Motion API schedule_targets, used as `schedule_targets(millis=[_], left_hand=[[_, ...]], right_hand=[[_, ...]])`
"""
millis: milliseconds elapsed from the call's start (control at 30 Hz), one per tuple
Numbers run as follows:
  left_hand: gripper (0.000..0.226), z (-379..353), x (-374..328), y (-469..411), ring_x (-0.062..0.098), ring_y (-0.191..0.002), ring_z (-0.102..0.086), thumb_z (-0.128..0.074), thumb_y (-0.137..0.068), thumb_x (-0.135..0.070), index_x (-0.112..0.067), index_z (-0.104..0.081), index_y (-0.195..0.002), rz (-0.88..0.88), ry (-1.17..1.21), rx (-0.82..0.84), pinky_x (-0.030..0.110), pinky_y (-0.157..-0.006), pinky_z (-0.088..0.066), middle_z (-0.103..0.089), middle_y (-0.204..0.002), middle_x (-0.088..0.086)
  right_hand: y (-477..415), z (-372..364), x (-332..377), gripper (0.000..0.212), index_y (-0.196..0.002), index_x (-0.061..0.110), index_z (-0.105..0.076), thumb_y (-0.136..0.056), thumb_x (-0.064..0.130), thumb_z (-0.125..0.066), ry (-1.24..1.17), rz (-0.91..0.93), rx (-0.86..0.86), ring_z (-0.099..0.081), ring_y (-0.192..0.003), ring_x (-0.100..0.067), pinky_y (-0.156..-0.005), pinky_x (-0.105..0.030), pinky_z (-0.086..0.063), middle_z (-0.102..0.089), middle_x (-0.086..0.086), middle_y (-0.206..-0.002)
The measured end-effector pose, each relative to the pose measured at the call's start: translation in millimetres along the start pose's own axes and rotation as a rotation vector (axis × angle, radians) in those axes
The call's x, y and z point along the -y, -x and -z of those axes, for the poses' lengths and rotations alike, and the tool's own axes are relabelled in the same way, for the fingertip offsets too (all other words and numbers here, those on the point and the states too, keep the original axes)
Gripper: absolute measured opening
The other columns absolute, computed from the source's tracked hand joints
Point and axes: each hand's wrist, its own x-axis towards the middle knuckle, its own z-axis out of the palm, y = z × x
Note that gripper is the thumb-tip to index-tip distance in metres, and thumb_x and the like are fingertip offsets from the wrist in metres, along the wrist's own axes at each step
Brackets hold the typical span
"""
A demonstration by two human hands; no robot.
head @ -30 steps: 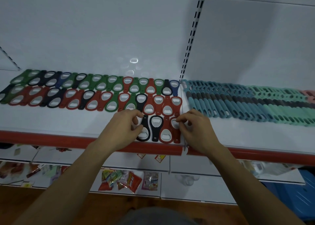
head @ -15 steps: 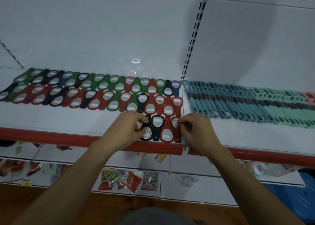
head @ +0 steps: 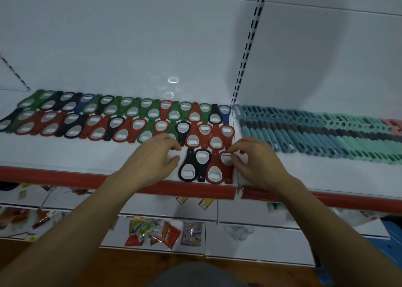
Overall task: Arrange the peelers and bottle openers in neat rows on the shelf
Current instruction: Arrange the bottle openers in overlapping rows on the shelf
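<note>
At the front edge of the white metal shelf (head: 65,156) with its red lip, we see a short row of four plastic bottle openers (head: 202,162), two black and two red. Our right hand (head: 258,162) pinches the rightmost red opener (head: 225,159) between thumb and fingertips. Our left hand (head: 154,158) hovers just left of the row, fingers loosely curved, holding nothing. Behind lie two longer opener rows (head: 121,132); teal and mint peelers (head: 315,134) fill the neighbouring bay.

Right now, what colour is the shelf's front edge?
The front edge is red, seen best in the head view.
</note>
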Motion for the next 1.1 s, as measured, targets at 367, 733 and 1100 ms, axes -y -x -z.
schedule_targets(millis=[367,733,1100], left_hand=[[0.058,69,116,9,0.033,-0.139,-0.039,-0.053,-0.098,-0.048,-0.019,-0.047,-0.149,0.212,-0.361,-0.115,0.058,-0.108,-0.035,-0.045,-0.151,0.008],[0.066,192,328,109,0.035,-0.143,-0.034,-0.044,-0.102,-0.056,-0.019,-0.034,-0.155,0.691,-0.428,-0.063,0.058,-0.109,-0.034,-0.033,-0.159,0.011],[0.061,310,584,161,0.039,-0.138,-0.038,-0.045,-0.098,-0.053,-0.016,-0.039,-0.147,0.960,-0.428,-0.015,0.058,-0.110,-0.038,-0.040,-0.150,0.015]], right_hand=[[-142,-44,93,0.044,-0.131,0.015,-0.060,-0.097,0.044,-0.056,0.302,0.470,0.139,-0.047,-0.122,-0.029,-0.104,-0.042,-0.041,-0.057,-0.008,-0.128],[-323,-167,320,0.048,-0.139,0.015,-0.049,-0.101,0.044,-0.047,0.299,0.716,0.297,-0.049,-0.120,-0.033,-0.096,-0.045,-0.046,-0.053,-0.012,-0.130],[-466,-336,545,0.056,-0.141,0.015,-0.044,-0.098,0.049,-0.052,0.262,0.702,0.430,-0.046,-0.124,-0.036,-0.101,-0.047,-0.044,-0.046,-0.014,-0.137]])
